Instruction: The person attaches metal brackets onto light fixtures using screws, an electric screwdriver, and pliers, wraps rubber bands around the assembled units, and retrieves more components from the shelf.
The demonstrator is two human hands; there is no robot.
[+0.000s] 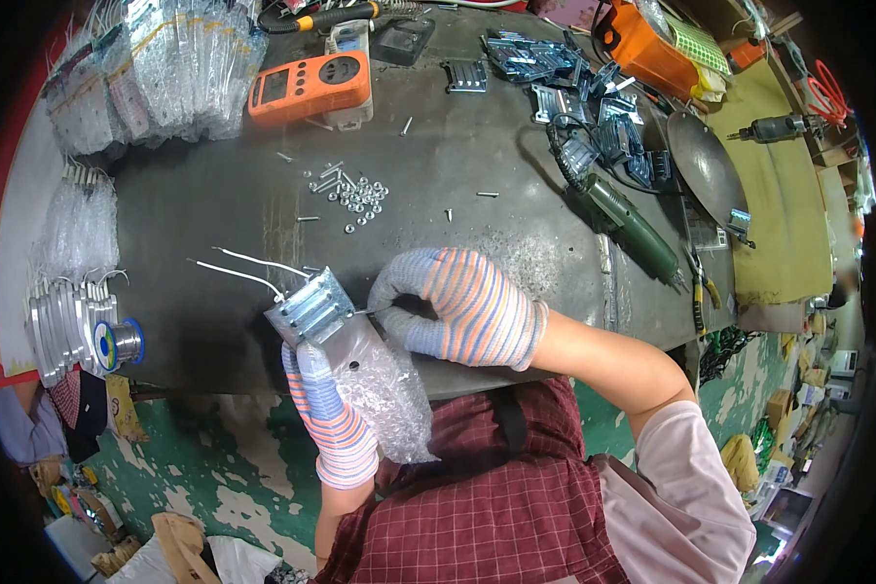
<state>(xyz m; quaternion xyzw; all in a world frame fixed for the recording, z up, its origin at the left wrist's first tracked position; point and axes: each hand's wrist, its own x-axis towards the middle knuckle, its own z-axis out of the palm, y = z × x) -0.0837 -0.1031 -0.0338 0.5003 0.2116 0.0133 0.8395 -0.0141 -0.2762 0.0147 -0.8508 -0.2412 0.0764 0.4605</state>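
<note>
My left hand (329, 414), in a striped knit glove, grips a flat part with a shiny metal bracket (319, 305) at its top. Clear bubble wrap (389, 394) covers the lower part, and two white wires (236, 275) stick out toward the upper left. My right hand (462, 310), gloved alike, is pinched just right of the bracket. Something thin and small shows between its fingertips and the bracket, too small to name. Beyond the hands lie loose nuts (358, 198) and several screws (333, 176) on the dark metal table (204, 214).
Bubble-wrapped parts (180, 73) are stacked at the far left, with a solder spool (119, 344) nearer. An orange meter (311, 88) lies at the back. To the right are a green power screwdriver (633, 229), a pile of metal brackets (535, 58) and a round dark plate (706, 165).
</note>
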